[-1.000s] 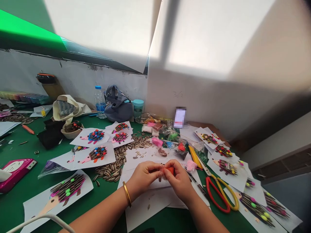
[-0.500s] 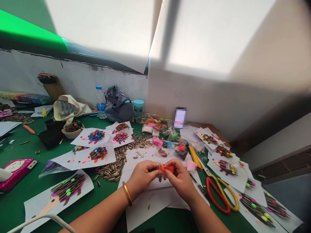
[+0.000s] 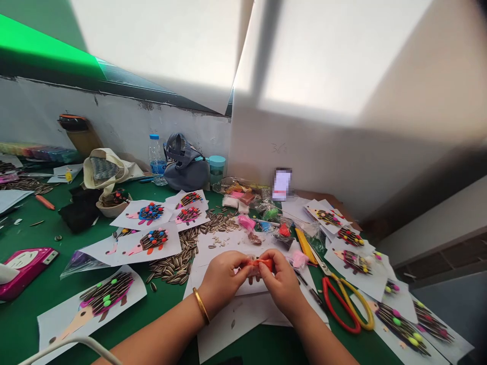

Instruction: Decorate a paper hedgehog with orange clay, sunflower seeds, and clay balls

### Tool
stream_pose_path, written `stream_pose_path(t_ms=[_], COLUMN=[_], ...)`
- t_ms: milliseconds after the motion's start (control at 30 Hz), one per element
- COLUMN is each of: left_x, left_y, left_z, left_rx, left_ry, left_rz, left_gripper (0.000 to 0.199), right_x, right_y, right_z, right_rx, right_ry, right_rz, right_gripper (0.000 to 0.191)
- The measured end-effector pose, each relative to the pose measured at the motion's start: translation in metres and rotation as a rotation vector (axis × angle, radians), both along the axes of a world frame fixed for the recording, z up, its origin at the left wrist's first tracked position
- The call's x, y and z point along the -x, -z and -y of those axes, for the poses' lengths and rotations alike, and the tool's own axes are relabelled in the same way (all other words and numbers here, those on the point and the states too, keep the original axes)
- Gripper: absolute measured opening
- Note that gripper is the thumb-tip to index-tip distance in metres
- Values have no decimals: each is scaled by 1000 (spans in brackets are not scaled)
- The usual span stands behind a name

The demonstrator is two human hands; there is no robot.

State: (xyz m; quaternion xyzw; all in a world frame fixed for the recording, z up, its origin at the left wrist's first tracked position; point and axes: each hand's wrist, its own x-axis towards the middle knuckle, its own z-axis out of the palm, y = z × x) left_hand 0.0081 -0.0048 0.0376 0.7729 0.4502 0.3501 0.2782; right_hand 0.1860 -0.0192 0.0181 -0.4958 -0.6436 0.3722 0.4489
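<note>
Between my two hands, above white paper point(image 3: 216, 314), is a piece of orange clay point(image 3: 262, 263) with a clear wrapper around part of it. My left hand point(image 3: 227, 274), with a gold bangle on its wrist, pinches the wrapped left end. The fingers of my right hand point(image 3: 279, 279) are closed on the orange right end. Part of a brown shape on the paper shows just under the fingertips. Striped sunflower seeds point(image 3: 175, 266) are heaped left of my hands, and pink clay point(image 3: 299, 258) lies to the right.
Scissors point(image 3: 346, 304) with red and yellow handles and a yellow cutter point(image 3: 305, 246) lie at right. Hedgehog pictures point(image 3: 154, 241) are spread on both sides. Behind are wrapped clay packs, a phone point(image 3: 281, 184), a bottle point(image 3: 157, 159) and a dark bag point(image 3: 184, 170). A pink device point(image 3: 28, 271) lies at left.
The orange clay now stretches a little further left between my fingertips. Both hands have shifted only slightly and keep their hold.
</note>
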Motion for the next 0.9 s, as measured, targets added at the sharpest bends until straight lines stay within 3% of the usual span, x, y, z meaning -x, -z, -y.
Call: stream_pose_path(t_ms=[200, 367, 567, 900], left_x=[1, 1, 2, 1], left_y=[3, 9, 11, 6], left_z=[-2, -3, 0, 0], left_rx=[10, -41, -210, -82], left_ry=[42, 35, -15, -17], left_rz=[101, 70, 26, -53], left_gripper=[8, 11, 14, 10], right_x=[2, 3, 1, 4], right_y=[-1, 0, -1, -3], right_z=[0, 1, -1, 3], right_rx=[19, 42, 8, 5], right_ry=[-56, -84, 47, -79], right_rz=[-94, -50, 29, -43], right_gripper=[12, 13, 17, 19])
